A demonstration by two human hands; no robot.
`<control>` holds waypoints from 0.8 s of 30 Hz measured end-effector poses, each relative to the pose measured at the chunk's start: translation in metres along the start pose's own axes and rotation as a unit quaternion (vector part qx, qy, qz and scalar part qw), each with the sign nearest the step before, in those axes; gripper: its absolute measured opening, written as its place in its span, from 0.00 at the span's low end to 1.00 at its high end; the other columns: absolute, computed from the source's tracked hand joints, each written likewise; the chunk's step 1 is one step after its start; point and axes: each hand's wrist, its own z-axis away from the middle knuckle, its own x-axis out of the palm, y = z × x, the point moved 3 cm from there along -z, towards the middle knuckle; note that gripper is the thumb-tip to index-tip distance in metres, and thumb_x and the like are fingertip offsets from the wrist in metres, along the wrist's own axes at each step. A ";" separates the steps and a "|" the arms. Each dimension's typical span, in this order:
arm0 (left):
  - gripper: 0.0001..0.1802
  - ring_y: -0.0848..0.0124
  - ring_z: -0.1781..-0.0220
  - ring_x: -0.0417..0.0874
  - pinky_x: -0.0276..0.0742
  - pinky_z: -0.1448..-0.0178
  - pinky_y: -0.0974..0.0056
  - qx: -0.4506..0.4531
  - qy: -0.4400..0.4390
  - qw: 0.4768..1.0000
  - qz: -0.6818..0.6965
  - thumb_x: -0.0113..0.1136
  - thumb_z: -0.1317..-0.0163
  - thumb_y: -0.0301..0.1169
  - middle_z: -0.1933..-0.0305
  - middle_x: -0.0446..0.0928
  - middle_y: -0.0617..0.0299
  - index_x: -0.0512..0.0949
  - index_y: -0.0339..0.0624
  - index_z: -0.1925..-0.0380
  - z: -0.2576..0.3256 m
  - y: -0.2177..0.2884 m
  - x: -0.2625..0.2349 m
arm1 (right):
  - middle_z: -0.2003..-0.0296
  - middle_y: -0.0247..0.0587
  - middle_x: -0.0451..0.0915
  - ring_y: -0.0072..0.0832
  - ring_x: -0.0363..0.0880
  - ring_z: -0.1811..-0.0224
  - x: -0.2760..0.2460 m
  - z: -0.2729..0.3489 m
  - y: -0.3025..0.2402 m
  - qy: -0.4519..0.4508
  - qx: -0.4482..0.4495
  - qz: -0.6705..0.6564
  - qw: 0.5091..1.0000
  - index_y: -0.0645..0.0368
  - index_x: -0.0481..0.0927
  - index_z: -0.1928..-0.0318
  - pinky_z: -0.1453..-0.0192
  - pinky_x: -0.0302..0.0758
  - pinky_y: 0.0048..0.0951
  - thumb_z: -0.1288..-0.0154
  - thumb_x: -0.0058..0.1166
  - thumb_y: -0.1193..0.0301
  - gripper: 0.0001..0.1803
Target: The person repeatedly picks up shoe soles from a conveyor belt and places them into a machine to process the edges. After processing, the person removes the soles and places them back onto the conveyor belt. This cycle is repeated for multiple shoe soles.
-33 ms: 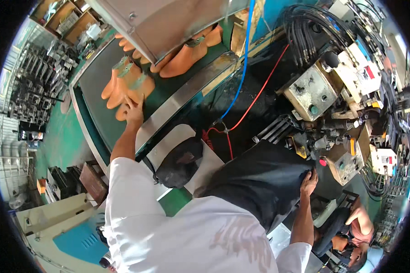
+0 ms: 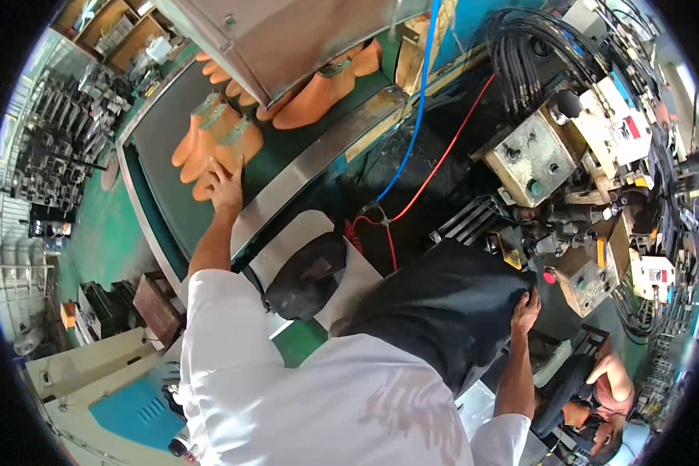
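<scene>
While my left hand (image 2: 225, 186) lies with its fingers spread against the near group of orange shoe lasts (image 2: 245, 146), I'd judge that a good hold means thumb and fingers well round the body of one last, clear of its neighbour. I cannot tell whether the fingers are closed on it. The group sits on the green surface (image 2: 163, 179), near its metal edge (image 2: 287, 186), so I should lift before drawing anything toward me, lest a toe catch. My right hand (image 2: 526, 312), well apart, rests on the black cloth (image 2: 443, 299) over my leg, best kept there for balance.
</scene>
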 end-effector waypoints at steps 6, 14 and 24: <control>0.51 0.30 0.26 0.72 0.88 0.43 0.37 -0.030 -0.016 0.999 -0.006 0.50 0.21 0.25 0.08 0.31 0.36 0.41 0.93 0.13 -0.040 -0.018 0.004 | 0.26 0.65 0.72 0.59 0.70 0.23 0.002 0.001 -0.013 -0.074 0.027 0.043 0.996 0.62 0.71 0.22 0.18 0.67 0.52 0.17 0.53 0.57 0.32; 0.54 0.26 0.25 0.73 0.87 0.43 0.30 -0.048 -0.026 0.998 -0.019 0.50 0.20 0.24 0.07 0.29 0.38 0.35 0.95 0.14 -0.084 -0.054 0.004 | 0.28 0.64 0.74 0.62 0.75 0.29 -0.025 0.022 0.006 -0.121 0.045 0.089 0.988 0.62 0.71 0.22 0.22 0.73 0.53 0.20 0.56 0.58 0.34; 0.53 0.24 0.23 0.72 0.86 0.41 0.29 -0.075 -0.053 0.996 0.000 0.49 0.20 0.22 0.07 0.27 0.39 0.36 0.93 0.14 -0.134 -0.097 0.009 | 0.33 0.66 0.80 0.60 0.80 0.31 -0.046 0.037 -0.015 -0.148 0.054 0.037 0.987 0.65 0.74 0.24 0.25 0.75 0.50 0.24 0.60 0.66 0.32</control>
